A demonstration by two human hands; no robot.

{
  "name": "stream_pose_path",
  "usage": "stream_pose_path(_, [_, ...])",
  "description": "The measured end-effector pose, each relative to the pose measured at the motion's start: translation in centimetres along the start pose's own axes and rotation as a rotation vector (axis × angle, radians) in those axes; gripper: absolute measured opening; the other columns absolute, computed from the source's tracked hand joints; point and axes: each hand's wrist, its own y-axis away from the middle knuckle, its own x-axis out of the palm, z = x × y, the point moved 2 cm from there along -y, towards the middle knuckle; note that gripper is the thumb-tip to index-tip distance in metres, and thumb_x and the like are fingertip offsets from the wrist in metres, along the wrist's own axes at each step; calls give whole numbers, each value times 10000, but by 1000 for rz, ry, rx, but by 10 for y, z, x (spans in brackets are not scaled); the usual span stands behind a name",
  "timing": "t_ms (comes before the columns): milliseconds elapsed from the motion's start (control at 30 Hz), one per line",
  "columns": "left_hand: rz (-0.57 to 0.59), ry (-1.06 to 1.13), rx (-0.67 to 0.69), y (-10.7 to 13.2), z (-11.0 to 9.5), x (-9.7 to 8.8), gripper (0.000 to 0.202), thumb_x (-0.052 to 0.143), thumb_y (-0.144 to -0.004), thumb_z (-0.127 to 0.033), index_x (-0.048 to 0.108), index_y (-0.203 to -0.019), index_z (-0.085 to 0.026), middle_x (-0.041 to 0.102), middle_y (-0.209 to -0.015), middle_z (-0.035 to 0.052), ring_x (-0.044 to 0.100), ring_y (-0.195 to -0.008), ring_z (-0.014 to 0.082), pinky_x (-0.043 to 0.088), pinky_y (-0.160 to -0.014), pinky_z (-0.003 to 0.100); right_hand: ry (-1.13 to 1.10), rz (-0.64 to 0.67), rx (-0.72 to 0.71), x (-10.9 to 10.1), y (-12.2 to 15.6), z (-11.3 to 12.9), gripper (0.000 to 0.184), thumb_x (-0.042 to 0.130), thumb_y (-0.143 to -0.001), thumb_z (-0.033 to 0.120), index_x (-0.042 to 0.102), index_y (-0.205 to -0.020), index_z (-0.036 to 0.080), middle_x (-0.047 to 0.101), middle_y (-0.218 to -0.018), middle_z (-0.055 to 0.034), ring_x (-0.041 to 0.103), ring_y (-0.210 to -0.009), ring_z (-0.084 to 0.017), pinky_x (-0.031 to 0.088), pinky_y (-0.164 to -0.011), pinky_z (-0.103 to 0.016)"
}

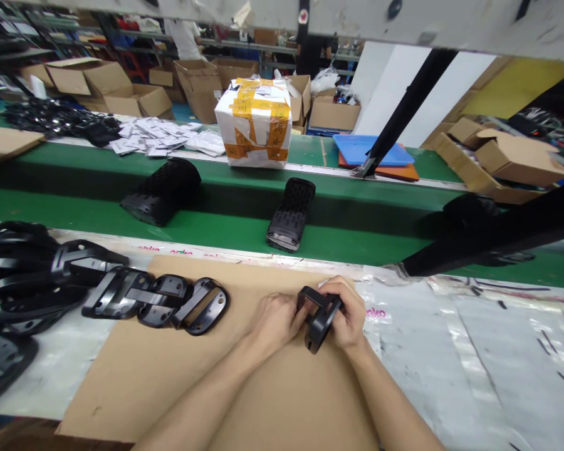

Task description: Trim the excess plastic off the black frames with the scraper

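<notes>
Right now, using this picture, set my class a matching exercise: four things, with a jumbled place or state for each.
Things:
1. black frame
2. white box
3. blue tray
4. cardboard sheet

Places or states:
A. on something orange
B. flat on the near table
C. held by left hand and right hand
D. bound with yellow tape

Pairs: 1-C, 2-D, 3-A, 4-B

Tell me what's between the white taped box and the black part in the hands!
Between the box and the black part, the head view shows a black patterned piece on the green surface.
</notes>
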Motion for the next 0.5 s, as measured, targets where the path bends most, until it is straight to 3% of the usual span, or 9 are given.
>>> stream_pose_path(100, [109, -94, 37, 0, -3, -4, 393, 563, -981, -440, 598, -664, -210, 708, -700, 64, 628, -634, 216, 338, -630, 307, -17, -51, 41, -3, -2, -5, 185, 491, -946, 261, 675, -960, 242, 662, -856, -33, 615, -773, -227, 453, -699, -362])
stream_pose_path(233, [157, -57, 12, -1, -9, -13, 297, 648, -906, -405, 581, -690, -212, 697, -701, 1, 625, -637, 170, 338, -606, 276, -27, -75, 66, -5, -4, -8, 222, 459, -952, 298, 671, -929, 237, 647, -820, -27, 599, -739, -225, 445, -691, -358])
stream_pose_path(400, [206, -106, -2, -6, -12, -25, 301, 555, -966, -390, 643, -741, -210, 727, -732, 27, 648, -624, 173, 355, -581, 267, -21, 55, 45, 1, -12, 5, 182, 507, -947, 256, 687, -968, 238, 663, -853, -24, 624, -770, -216, 473, -711, -349])
stream_pose_path(500, [214, -205, 17, -11, -3, -34, 352, 487, -1010, -366, 691, -773, -202, 760, -787, 68, 692, -678, 206, 406, -611, 279, 43, 151, 44, 1, -24, 18, 269, 562, -916, 205, 686, -1153, 241, 687, -1068, -60, 659, -987, -242, 512, -868, -384])
